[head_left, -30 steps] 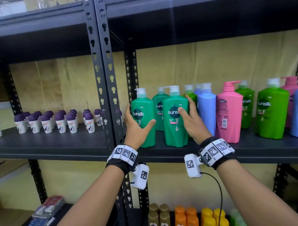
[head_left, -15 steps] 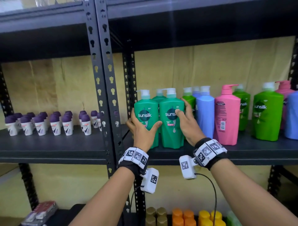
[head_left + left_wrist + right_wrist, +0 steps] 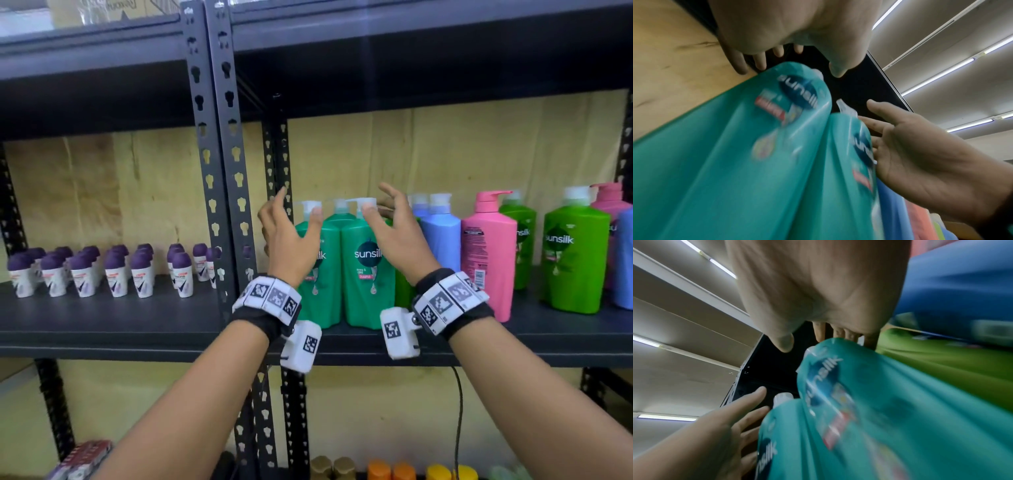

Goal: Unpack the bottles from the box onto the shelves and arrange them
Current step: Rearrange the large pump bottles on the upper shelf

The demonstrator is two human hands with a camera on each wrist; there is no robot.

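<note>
Two teal-green Sunsilk pump bottles stand upright side by side on the dark shelf (image 3: 137, 318): the left bottle (image 3: 322, 294) and the right bottle (image 3: 364, 274), with a third teal bottle (image 3: 342, 219) behind them. My left hand (image 3: 296, 216) hovers by the left bottle's pump with fingers spread, holding nothing. My right hand (image 3: 385, 212) is spread beside the right bottle's pump, thumb close to the nozzle. The left wrist view shows my left hand (image 3: 793, 55) above the left bottle (image 3: 735, 146). In the right wrist view my right hand (image 3: 818, 332) is over the right bottle (image 3: 879, 402).
Blue bottles (image 3: 440, 240), a pink bottle (image 3: 488, 260) and light-green bottles (image 3: 575, 263) line the shelf to the right. Several purple-capped roll-ons (image 3: 102, 270) stand left of the perforated posts (image 3: 219, 171). Orange and yellow caps (image 3: 387, 471) show on the shelf below.
Both hands have let go of the teal bottles' bodies and risen to the pump tops with fingers spread. The two bottles now stand close together.
</note>
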